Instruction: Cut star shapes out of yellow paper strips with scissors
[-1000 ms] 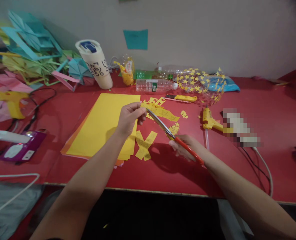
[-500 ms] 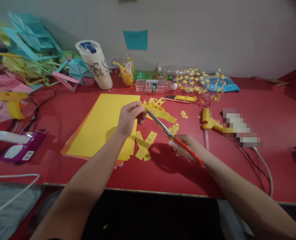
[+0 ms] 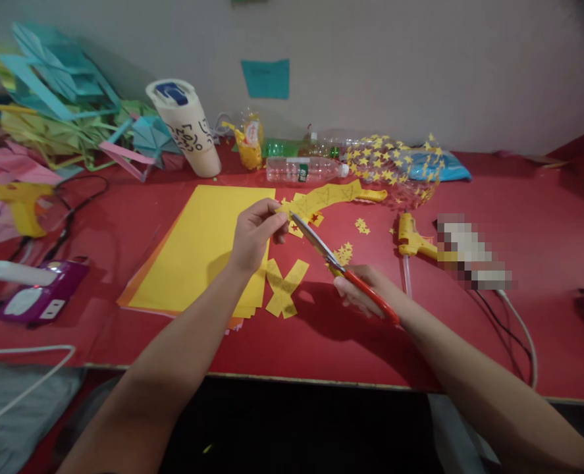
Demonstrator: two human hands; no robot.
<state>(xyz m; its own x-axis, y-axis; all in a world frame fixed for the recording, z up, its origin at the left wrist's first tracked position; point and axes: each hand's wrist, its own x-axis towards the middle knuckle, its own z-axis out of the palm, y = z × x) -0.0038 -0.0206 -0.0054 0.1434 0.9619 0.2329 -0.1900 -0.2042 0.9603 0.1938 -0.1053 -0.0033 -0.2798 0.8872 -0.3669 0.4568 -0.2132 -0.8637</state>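
Pinched in my left hand point(image 3: 258, 234) is one end of a yellow paper strip point(image 3: 328, 196) with star outlines drawn on it; its far end reaches up and to the right. My right hand point(image 3: 363, 289) grips red-handled scissors point(image 3: 371, 295), whose blades point up and left to the strip close to my left fingertips. The blades look nearly closed. Beneath the strip lie yellow scraps point(image 3: 297, 227) with star-shaped holes. Small cut stars point(image 3: 344, 253) are piled beside the scissors. Two crossed yellow strips point(image 3: 288, 288) rest on the table in front of my left hand.
A stack of yellow paper point(image 3: 197, 247) lies left of centre on the red table point(image 3: 292, 349). Behind are a white tumbler point(image 3: 187, 131), a clear bottle point(image 3: 301, 170) and a star-covered bottle point(image 3: 385, 158). A yellow glue gun point(image 3: 413, 240) is at right; folded paper shapes point(image 3: 64, 79) crowd the left.
The yellow strip has swung up and away, so its free end now points to the upper right over the box cutter. Both hands and the scissors stay nearly in place.
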